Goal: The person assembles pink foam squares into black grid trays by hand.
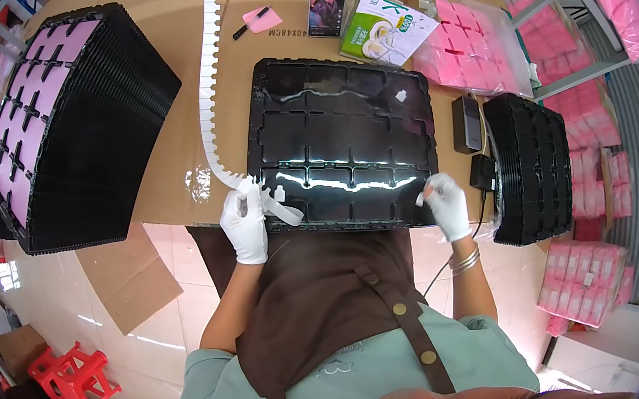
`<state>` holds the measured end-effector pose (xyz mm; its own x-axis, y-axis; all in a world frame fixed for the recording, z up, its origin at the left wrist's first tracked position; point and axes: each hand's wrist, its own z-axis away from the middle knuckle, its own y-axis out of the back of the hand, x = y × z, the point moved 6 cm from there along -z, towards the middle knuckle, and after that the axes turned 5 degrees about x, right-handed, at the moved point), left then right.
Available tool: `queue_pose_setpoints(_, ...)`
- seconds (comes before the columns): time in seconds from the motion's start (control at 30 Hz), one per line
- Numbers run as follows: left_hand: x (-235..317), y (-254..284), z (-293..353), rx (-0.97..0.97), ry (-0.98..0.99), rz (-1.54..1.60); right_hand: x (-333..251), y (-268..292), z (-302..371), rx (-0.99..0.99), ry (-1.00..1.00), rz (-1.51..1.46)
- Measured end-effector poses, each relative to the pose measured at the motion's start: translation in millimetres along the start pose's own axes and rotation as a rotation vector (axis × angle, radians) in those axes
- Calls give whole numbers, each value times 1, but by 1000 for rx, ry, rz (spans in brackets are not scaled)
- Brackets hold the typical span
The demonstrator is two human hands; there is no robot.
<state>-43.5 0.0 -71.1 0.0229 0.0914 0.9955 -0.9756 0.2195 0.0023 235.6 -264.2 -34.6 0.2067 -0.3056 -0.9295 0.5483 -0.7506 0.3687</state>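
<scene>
Left hand (244,224) grasps white strip (205,93); right hand (447,205) curled at black tray (311,132) corner, near right; grip undeterminable.

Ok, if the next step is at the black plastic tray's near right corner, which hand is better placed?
Probably the white-gloved right hand: it's at that corner of the black plastic tray, while the white-gloved left hand is by the near left corner, holding a long white strip.

Two gloved hands (244,224), one long white strip (207,109), one phone (327,6), one pen (251,23)
</scene>
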Motion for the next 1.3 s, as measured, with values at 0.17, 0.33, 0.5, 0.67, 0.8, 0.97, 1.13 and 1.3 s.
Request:
queue_pose_setpoints(0.17,5,-5,0,27,-26,56,-29,-4,-96,165,261,394)
queue_pose_setpoints(0.33,2,-3,0,-3,-27,19,-7,-25,-178,197,151,678)
queue_pose_setpoints(0.5,3,0,1,34,-49,-32,-7,-40,-197,9,121,717)
queue_pose_setpoints(0.67,8,-4,1,27,-11,100,31,-23,-214,56,20,386)
queue_pose_setpoints(0.8,5,0,-1,26,20,47,-3,-38,-209,22,8,748)
queue_pose_setpoints(0.97,0,1,-2,23,-7,-3,-12,-48,-205,118,13,1015)
queue_pose_setpoints(1.13,3,-1,-2,41,-44,51,-16,-45,-191,150,73,946)
queue_pose_setpoints(1.3,4,1,-3,28,-11,51,-9,-34,-170,262,161,337)
